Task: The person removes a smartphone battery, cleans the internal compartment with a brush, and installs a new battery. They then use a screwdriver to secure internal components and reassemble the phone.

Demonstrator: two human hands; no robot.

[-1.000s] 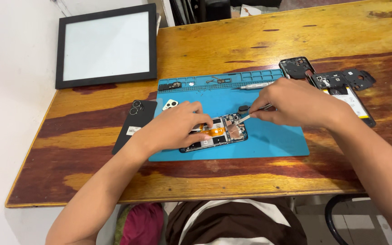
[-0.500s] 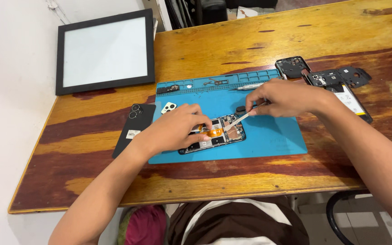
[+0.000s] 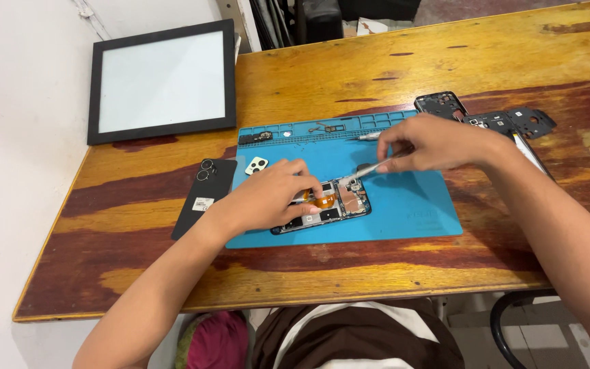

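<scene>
the opened phone (image 3: pixel 326 207) lay on the blue repair mat (image 3: pixel 404 205), long axis running left to right, slightly tilted. the left hand (image 3: pixel 268 195) pressed down on its left half, fingers together on the body. the right hand (image 3: pixel 435 142), further right and nearer the phone's upper end, pinched slim tweezers (image 3: pixel 370 169) whose tip reached leftward to the board's top corner. a black back cover (image 3: pixel 206 195) lay left of the mat on the table (image 3: pixel 308 273).

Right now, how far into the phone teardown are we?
Done: back cover is off, lying left of the blue mat; frame pieces set aside right. In hand: left hand steadies the opened phone, right hand works tweezers at its top. Left: board and orange flex still in.
</scene>
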